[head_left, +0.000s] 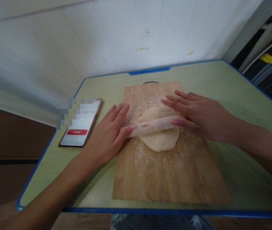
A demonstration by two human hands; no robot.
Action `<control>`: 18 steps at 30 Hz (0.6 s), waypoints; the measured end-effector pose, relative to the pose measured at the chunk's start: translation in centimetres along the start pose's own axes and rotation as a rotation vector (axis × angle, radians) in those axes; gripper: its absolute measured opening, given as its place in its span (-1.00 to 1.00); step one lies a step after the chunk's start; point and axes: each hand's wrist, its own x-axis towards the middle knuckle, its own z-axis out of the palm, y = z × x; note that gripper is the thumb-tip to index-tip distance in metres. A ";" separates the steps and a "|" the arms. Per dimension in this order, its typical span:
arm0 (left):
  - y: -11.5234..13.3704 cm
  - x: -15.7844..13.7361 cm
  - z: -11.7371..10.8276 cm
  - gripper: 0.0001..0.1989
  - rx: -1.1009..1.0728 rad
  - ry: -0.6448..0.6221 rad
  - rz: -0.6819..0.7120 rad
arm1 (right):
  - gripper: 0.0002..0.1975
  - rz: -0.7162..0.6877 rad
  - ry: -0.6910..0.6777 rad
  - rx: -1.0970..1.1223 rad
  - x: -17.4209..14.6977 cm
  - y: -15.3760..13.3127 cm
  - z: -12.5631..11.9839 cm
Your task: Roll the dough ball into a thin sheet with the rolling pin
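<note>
A pale, flour-dusted rolling pin (154, 126) lies across a flattened oval of white dough (161, 140). My left hand (112, 129) rests on the pin's left end, its fingers stretched out and pointing away from me. On the right end lies my right hand (191, 111), fingers extended flat to the left and its thumb along the pin. Both palms cover the pin's ends, so these are hidden. Under the dough is a wooden cutting board (169, 182), with loose flour scattered around the dough and toward the far end.
A phone (80, 124) showing a timer lies left of the board, partly pixelated. The board stands on a light green table (236, 172) with a blue edge. A white wall (126, 35) rises behind it. Dark items (270, 60) with a yellow label stand beyond the right edge.
</note>
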 end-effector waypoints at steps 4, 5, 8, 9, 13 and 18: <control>-0.5 0.7 0.2 -0.24 0.023 0.016 -0.010 | -0.27 0.012 -0.019 0.034 0.3 -0.2 -0.2; -0.7 1.7 0.1 -0.23 0.028 0.008 -0.020 | -0.26 0.020 -0.033 0.066 0.1 -0.4 -0.3; -1.4 5.1 -0.6 -0.26 0.044 -0.065 -0.021 | -0.26 0.030 -0.061 0.170 -1.0 -1.0 -0.3; -1.6 6.0 -0.8 -0.28 0.047 -0.082 -0.015 | -0.27 0.031 -0.062 0.187 -1.4 -1.2 -0.3; -1.5 6.7 -1.2 -0.31 0.054 -0.121 0.015 | -0.26 0.026 -0.043 0.147 -1.8 -1.4 -0.1; -0.6 1.9 -0.5 -0.31 0.052 -0.096 0.013 | -0.19 -0.026 -0.013 -0.023 -0.1 -0.5 0.0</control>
